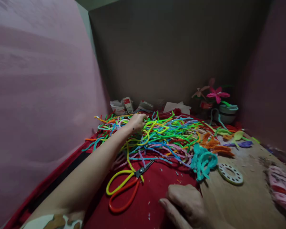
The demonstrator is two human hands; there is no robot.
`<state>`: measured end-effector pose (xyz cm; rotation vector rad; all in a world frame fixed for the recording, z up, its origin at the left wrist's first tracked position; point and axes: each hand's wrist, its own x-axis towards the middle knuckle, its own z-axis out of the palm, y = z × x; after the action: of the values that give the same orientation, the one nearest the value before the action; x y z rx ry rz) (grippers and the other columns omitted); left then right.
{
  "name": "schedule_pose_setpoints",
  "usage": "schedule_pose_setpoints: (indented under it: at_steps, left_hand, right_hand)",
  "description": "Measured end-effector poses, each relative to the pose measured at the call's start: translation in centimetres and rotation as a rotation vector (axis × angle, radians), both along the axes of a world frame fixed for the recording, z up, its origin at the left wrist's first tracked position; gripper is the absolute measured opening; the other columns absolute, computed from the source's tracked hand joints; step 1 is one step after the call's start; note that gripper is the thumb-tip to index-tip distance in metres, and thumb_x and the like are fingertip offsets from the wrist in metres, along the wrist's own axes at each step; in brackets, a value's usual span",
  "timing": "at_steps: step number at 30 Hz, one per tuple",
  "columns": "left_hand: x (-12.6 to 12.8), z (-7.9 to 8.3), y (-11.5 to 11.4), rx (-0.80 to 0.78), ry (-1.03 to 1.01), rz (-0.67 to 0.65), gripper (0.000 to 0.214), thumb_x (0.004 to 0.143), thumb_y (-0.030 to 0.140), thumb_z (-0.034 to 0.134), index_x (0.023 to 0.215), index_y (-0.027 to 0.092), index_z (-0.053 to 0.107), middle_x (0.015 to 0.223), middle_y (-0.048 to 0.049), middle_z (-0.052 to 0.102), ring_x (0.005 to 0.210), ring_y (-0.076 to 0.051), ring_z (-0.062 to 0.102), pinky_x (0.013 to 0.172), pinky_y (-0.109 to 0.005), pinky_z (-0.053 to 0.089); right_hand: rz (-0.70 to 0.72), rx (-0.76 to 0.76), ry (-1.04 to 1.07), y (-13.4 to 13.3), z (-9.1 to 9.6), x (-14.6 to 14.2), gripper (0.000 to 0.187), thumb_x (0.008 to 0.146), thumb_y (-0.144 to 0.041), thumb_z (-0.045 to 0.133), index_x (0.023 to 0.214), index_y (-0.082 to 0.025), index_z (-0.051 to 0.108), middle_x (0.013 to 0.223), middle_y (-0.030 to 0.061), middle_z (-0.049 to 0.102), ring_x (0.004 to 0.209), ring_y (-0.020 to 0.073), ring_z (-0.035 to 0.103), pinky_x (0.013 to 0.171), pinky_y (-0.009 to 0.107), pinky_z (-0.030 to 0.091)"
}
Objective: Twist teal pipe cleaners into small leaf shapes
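My left hand [137, 122] reaches into a tangled pile of colourful pipe cleaners [162, 133]. Its fingers are bent and closed at the pile's far side; what they grip, if anything, is hidden. On the red cloth near me, my right hand [187, 202] rests with its fingers curled in, and nothing shows in it. Between the hands lie scissors [139, 172] with one yellow and one red handle, blades pointing at the pile. A bundle of turquoise fuzzy loops [202, 162] sits just beyond my right hand.
At right, a wooden board [228, 203] carries a pale ring with holes [230, 174], orange fuzzy pieces [212, 144] and a pink object [281, 189]. Behind stand a pot [228, 114] and a pink flower [218, 94]. White packages [127, 105] line the back; pink walls [45, 79] flank the space.
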<state>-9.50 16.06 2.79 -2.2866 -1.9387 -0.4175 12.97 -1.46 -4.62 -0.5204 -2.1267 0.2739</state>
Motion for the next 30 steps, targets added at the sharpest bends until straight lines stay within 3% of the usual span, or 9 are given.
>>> schedule_pose_setpoints:
  at_steps: [7,12,17,20,22,26,30]
  left_hand:
    - [0.0,-2.6,-1.2,-0.058,0.052,0.063,0.036,0.069,0.007,0.049,0.101,0.018,0.063,0.101,-0.0079,0.065,0.097,-0.02,0.058,0.082,-0.027,0.043]
    - [-0.6,-2.3,-0.4,-0.212,0.049,0.069,0.02,0.077,0.015,0.053,0.093,0.015,0.065,0.095,-0.008,0.064,0.095,-0.022,0.058,0.082,-0.031,0.044]
    - [-1.7,-1.4,-0.7,-0.333,0.009,0.052,0.031,0.083,0.032,0.052,0.109,0.016,0.054,0.11,-0.0067,0.055,0.094,-0.019,0.056,0.077,-0.036,0.049]
    - [-1.6,-1.6,-1.0,-0.256,-0.038,0.068,0.011,0.072,0.018,0.061,0.082,0.015,0.065,0.085,-0.0056,0.063,0.085,-0.02,0.059,0.074,-0.03,0.046]
    - [-1.3,-1.8,-1.1,-0.154,-0.093,0.085,0.01,0.065,0.009,0.059,0.067,0.016,0.066,0.072,-0.006,0.063,0.081,-0.021,0.06,0.073,-0.028,0.044]
    - [-1.2,-1.8,-1.3,0.072,-0.254,0.121,0.018,0.064,0.007,0.05,0.066,0.016,0.065,0.077,-0.0082,0.064,0.084,-0.022,0.059,0.078,-0.031,0.042]
    - [-1.7,-0.5,-1.9,0.266,-0.486,0.146,0.013,0.066,0.01,0.052,0.068,0.017,0.062,0.081,-0.0068,0.062,0.085,-0.02,0.057,0.08,-0.03,0.041]
  right_hand:
    - [0.023,-0.019,0.017,-0.1,-0.4,-0.3,0.034,0.086,-0.019,0.04,0.053,-0.018,0.034,0.045,-0.005,0.036,0.04,0.0051,0.034,0.043,0.021,0.021]
    - [0.041,0.053,0.092,0.3,-0.7,-0.5,0.034,0.085,-0.021,0.04,0.052,-0.018,0.033,0.042,-0.0059,0.033,0.037,0.0044,0.031,0.04,0.022,0.018]
    - [0.033,0.051,0.056,0.4,-0.8,-0.6,0.035,0.086,-0.021,0.037,0.052,-0.019,0.033,0.042,-0.0053,0.034,0.037,0.0051,0.031,0.041,0.022,0.019]
    - [0.031,0.048,0.042,0.2,-0.5,-0.5,0.036,0.087,-0.021,0.037,0.052,-0.019,0.032,0.042,-0.0051,0.034,0.038,0.005,0.033,0.041,0.022,0.02]
    - [0.028,0.039,0.042,0.0,-0.2,-0.3,0.035,0.087,-0.021,0.037,0.052,-0.018,0.033,0.042,-0.005,0.035,0.038,0.0048,0.034,0.041,0.021,0.02]
    - [-0.002,-0.01,-0.005,-0.4,0.3,-0.1,0.034,0.088,-0.021,0.036,0.054,-0.018,0.036,0.045,-0.0043,0.039,0.041,0.0052,0.037,0.045,0.021,0.024]
    - [0.017,0.008,0.014,-0.4,0.6,0.0,0.034,0.087,-0.019,0.037,0.053,-0.018,0.034,0.044,-0.0048,0.038,0.04,0.0049,0.036,0.044,0.02,0.023]
